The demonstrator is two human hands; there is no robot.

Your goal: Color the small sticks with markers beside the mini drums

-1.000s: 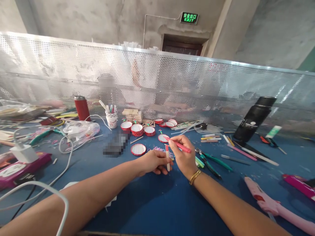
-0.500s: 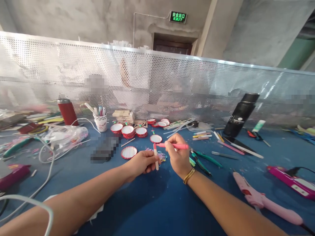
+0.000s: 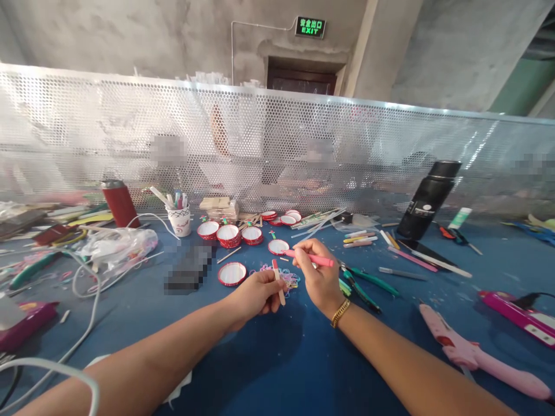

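We see a small flat wooden stick (image 3: 277, 276) near the middle of the view, above a blue table (image 3: 286, 370), its far end coloured red and the rest pale. The left hand (image 3: 259, 292) pinches it between thumb and fingers, with the red end pointing away from the person. The right hand (image 3: 319, 282), with a gold bracelet (image 3: 340, 313) at the wrist, grips a pinkish-red marker (image 3: 318, 260) like a pen; its tip is just beside the stick's red end, a slight gap between them.

Just beyond the left hand we find a tangle of pastel bands (image 3: 293, 279). A shallow white disc with a red rim (image 3: 232, 273) lies to its left, and stacks of similar discs (image 3: 228, 234) sit farther back. To the right of the right hand are green-handled pliers (image 3: 375, 280), then a pink glue gun (image 3: 463, 346). Toward the back we notice a paper cup of pens (image 3: 179, 221), a red flask (image 3: 119, 203) and a black bottle (image 3: 427, 202), before a perforated metal screen (image 3: 260, 150). A green exit sign (image 3: 310, 27) glows on the wall.
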